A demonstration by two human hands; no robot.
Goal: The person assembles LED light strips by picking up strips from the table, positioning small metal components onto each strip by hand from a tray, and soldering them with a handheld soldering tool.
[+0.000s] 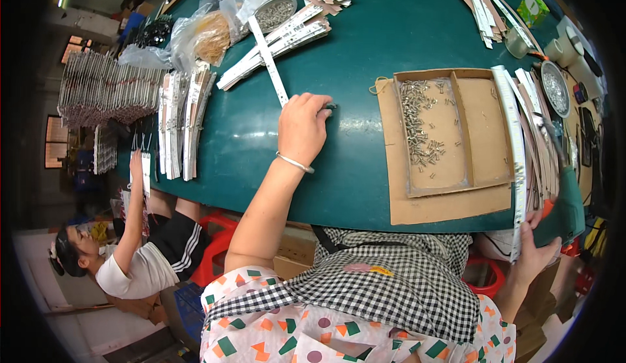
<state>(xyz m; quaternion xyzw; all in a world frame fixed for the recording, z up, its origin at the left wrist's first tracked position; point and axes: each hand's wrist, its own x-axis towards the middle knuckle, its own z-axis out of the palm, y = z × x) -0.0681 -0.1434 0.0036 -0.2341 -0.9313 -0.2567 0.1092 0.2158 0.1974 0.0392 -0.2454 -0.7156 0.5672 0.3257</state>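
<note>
My left hand, with a bangle at the wrist, is closed over the near end of a long narrow white strip with dark marks. A small dark thing shows at its fingertips; I cannot make out what it is. The strip's far end crosses a pile of similar strips. At the table's right front corner, my right hand grips the near end of another long white strip, which runs along the right side of a cardboard tray. Small metal rivet-like pieces lie in the tray's left compartment.
More strips are stacked right of the tray, near a metal bowl and a green object. Plastic bags, another bowl of small pieces and strip bundles occupy the left side. A co-worker sits at left, handling strips.
</note>
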